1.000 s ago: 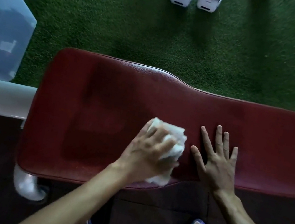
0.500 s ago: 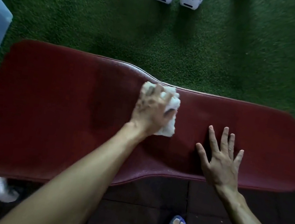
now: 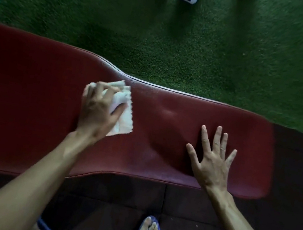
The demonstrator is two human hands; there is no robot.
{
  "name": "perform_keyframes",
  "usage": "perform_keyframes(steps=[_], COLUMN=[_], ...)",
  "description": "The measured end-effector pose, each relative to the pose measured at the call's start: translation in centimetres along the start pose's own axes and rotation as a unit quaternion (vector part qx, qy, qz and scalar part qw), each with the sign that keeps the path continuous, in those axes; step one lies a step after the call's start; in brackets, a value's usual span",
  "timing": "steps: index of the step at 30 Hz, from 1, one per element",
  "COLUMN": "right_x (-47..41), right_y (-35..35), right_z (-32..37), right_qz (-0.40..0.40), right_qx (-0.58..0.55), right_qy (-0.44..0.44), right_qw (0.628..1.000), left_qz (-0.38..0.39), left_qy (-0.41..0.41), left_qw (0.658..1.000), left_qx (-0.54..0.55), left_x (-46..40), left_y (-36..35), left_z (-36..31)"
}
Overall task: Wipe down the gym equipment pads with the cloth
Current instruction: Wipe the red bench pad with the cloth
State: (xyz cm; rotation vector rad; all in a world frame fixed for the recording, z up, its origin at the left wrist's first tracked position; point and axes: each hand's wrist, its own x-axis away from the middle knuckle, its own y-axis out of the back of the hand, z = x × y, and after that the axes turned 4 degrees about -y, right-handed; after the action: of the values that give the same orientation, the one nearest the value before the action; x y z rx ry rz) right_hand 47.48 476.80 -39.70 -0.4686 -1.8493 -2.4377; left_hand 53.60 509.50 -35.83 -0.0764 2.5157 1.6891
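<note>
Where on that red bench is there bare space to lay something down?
The red padded bench is bare left of the left hand gripping the white cloth, and between cloth and flat right hand. Its narrow right end is mostly taken.

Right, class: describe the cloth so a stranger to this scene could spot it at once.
Find the long red pad lying across the view, in front of the green turf. The left hand grips the cloth near the pad's far edge. It is white and crumpled; the flat right hand holds nothing.
</note>
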Motion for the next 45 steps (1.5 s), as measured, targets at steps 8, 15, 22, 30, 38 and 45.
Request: perform_keyframes(steps=[8,15,22,30,38,45], right_x=[-1.4,-1.2,-1.8,-1.8,-1.5,-1.0], right_y=[0.2,0.4,0.7,0.1,-0.7,0.3], right_z=[-3.7,-3.9,-3.8,-3.9,-4.4,-10.7], right_qz=[0.012,0.045,0.076,0.045,-0.007,0.004], right_qx=[-0.034,-0.043,-0.047,-0.047,-0.051,-0.042], right_qy=[-0.023,-0.035,-0.037,-0.033,-0.005,0.106], right_qw=[0.999,0.997,0.995,0.997,0.999,0.993], left_qz=[0.071,0.139,0.072,0.088,0.155,0.089], left_qy=[-0.186,-0.236,-0.052,-0.087,-0.252,-0.115], left_qw=[0.979,0.962,0.996,0.992,0.954,0.989], left_qx=[0.032,0.014,0.017,0.022,0.035,-0.011], left_x=[2.7,8.2,0.4,-3.8,5.9,1.7], left_y=[-6.9,-2.9,-2.9,-8.0,-5.8,-6.8], left_z=[-12.9,-7.3,-6.6,-13.5,-11.5,-12.5])
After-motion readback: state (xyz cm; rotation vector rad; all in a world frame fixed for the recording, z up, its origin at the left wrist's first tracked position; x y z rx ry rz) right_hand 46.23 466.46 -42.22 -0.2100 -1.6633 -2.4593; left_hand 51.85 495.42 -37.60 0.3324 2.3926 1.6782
